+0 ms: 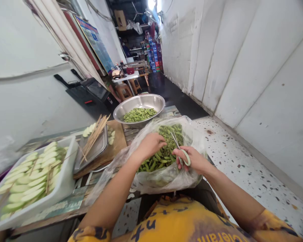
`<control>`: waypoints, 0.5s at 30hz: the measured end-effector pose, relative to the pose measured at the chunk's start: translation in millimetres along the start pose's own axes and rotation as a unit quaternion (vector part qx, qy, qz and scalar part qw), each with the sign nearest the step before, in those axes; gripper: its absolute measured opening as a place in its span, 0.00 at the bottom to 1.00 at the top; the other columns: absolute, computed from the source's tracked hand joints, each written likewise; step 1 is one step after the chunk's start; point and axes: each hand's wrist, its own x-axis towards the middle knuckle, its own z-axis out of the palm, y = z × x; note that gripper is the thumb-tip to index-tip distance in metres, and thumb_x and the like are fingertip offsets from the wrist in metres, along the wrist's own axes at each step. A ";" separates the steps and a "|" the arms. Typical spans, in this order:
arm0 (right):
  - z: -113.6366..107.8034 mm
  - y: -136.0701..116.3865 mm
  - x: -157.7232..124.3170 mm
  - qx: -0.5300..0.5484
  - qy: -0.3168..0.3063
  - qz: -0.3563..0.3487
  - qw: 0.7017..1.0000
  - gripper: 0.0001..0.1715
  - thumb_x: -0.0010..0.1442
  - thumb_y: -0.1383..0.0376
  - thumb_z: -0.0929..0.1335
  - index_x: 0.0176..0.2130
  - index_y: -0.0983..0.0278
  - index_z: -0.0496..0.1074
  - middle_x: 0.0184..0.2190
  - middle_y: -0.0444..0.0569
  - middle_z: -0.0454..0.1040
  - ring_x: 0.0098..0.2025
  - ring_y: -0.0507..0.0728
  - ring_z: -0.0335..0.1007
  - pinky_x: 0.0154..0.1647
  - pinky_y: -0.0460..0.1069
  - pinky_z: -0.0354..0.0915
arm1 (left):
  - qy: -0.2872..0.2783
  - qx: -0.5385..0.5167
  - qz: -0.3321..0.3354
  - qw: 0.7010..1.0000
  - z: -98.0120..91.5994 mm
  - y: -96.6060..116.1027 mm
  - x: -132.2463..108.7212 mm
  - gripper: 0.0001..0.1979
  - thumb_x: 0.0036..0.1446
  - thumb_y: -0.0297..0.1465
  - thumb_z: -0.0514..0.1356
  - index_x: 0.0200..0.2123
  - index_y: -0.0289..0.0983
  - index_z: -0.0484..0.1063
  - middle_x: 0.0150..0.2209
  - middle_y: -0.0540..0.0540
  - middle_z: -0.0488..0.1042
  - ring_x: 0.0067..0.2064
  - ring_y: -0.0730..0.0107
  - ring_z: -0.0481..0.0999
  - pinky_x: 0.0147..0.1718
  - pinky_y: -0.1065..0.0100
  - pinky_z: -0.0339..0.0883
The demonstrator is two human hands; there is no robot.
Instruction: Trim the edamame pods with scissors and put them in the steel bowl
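Dozens of slim green pods [155,164] fill a clear plastic bag [164,184] that lies open beneath and between the two hands; they are plump and slightly curved, brighter green toward the near side, while the heap farther off looks duller and more tangled, with brownish bits among it. The bag's crumpled, see-through rim spreads around the heap and passes under both wrists. The left hand [151,145] is over the left side of the pods, its fingers bent and bunched toward the middle of the heap; whether a pod is pinched between them cannot be told. The right hand [192,159], at the opposite side of the bag, is closed around the pale handles of a pair of scissors [178,147], whose narrow metal blades point up and away from the person, tips slightly apart, above the pods. Beyond both hands stands a wide metal bowl [153,101] with a smaller heap of loose green pods in it. To the left of the left hand are a metal tray [94,150] with a bundle of thin wooden sticks [96,134] across it and, farther out, a white tub [68,171] of pale green slices [32,179] on skewers.
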 end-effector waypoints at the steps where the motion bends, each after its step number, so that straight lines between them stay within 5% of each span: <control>1: 0.4 0.5 0.4 -0.004 -0.009 0.001 1.000 0.22 0.53 0.49 0.68 0.29 0.65 0.65 0.18 0.40 0.66 0.18 0.49 0.64 0.09 0.41 0.53 | 0.014 -0.041 -0.001 0.999 -2.9 0.3 -1.3 0.12 0.54 0.35 0.56 0.34 0.37 0.78 0.36 0.44 0.79 0.38 0.65 0.74 0.39 0.69 0.63; 6: 3.0 -1.5 2.5 -0.038 -0.034 0.001 0.999 0.23 0.53 0.48 0.68 0.29 0.65 0.64 0.19 0.40 0.65 0.18 0.48 0.62 0.09 0.40 0.54 | 0.003 -0.179 -0.012 0.984 -8.6 3.2 -9.2 0.14 0.55 0.35 0.55 0.29 0.35 0.78 0.25 0.50 0.76 0.29 0.70 0.72 0.32 0.71 0.61; 15: 0.3 -0.5 2.0 -0.124 -0.034 -0.015 0.992 0.22 0.55 0.50 0.67 0.25 0.65 0.63 0.16 0.40 0.64 0.16 0.48 0.62 0.12 0.41 0.53 | -0.032 -0.266 -0.061 0.961 -14.0 7.1 -16.7 0.14 0.51 0.38 0.58 0.26 0.35 0.77 0.18 0.51 0.69 0.22 0.73 0.65 0.24 0.71 0.56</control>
